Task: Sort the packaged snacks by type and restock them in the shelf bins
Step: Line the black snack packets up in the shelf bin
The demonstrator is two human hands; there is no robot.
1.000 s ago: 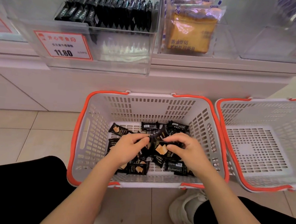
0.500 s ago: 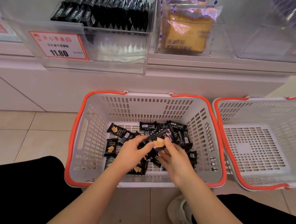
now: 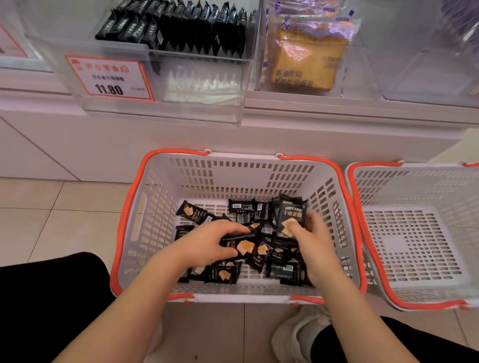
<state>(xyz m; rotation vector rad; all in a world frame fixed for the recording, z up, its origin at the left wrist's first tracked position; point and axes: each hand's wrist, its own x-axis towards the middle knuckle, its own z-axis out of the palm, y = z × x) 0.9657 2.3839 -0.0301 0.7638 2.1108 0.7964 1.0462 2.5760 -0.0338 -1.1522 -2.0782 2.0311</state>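
A white basket with an orange rim [image 3: 155, 232] stands on the floor and holds several small black snack packets [image 3: 242, 208] with a yellow cake picture. My right hand [image 3: 312, 243] grips one black packet [image 3: 291, 214] upright at the basket's right side, thumb over its lower front. My left hand [image 3: 210, 243] lies over the pile at the middle, fingers curled round the edge of another black packet [image 3: 242, 245]. Above, a clear shelf bin [image 3: 199, 93] holds a row of the same black packets [image 3: 192, 26] standing on edge.
A second white, orange-rimmed basket [image 3: 415, 244] stands to the right with nothing visible inside. A clear bin [image 3: 362, 76] at the upper right holds bagged bread slices [image 3: 306, 58]. An orange price tag [image 3: 109, 77] fronts the black-packet bin. My knees and a white shoe [image 3: 295, 341] are beside the basket.
Both hands were together on one packet at the basket's middle. Now my right hand has carried a packet up and to the right, and my left hand has dropped onto the pile.
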